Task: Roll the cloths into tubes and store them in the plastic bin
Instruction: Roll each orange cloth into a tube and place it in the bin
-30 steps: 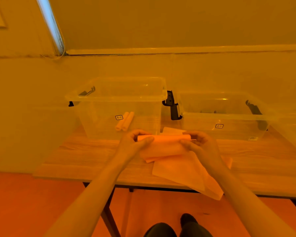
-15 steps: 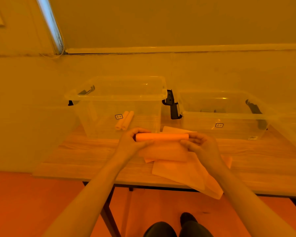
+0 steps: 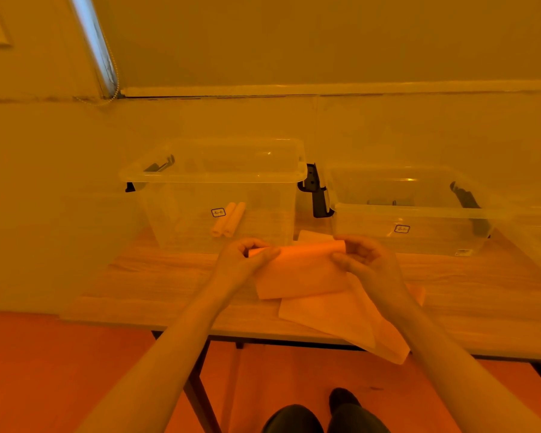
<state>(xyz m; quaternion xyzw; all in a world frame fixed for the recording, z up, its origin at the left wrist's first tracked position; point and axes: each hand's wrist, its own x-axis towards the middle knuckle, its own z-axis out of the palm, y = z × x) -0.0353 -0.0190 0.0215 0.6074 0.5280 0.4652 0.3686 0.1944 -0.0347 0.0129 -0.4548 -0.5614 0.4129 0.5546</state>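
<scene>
At the bottom edge of the view, the person's dark shoes [image 3: 341, 398] stand on the orange floor [image 3: 44, 370]. Above them, loose cloths [image 3: 334, 317] lie flat on the wooden table [image 3: 156, 276], one corner hanging over its near edge. Over that pile, both hands hold one cloth [image 3: 300, 270] by its top, which is curled over into the start of a roll while the rest hangs down as a flat sheet. The left hand [image 3: 244, 257] pinches the left end between thumb and curled fingers; the right hand [image 3: 363, 257] pinches the right end the same way. Just behind the hands stands a clear plastic bin [image 3: 263, 170] with two rolled cloths [image 3: 227, 218] lying side by side on its bottom. To its right sits a second clear bin [image 3: 419, 214], and a pale wall [image 3: 263, 120] rises behind both.
</scene>
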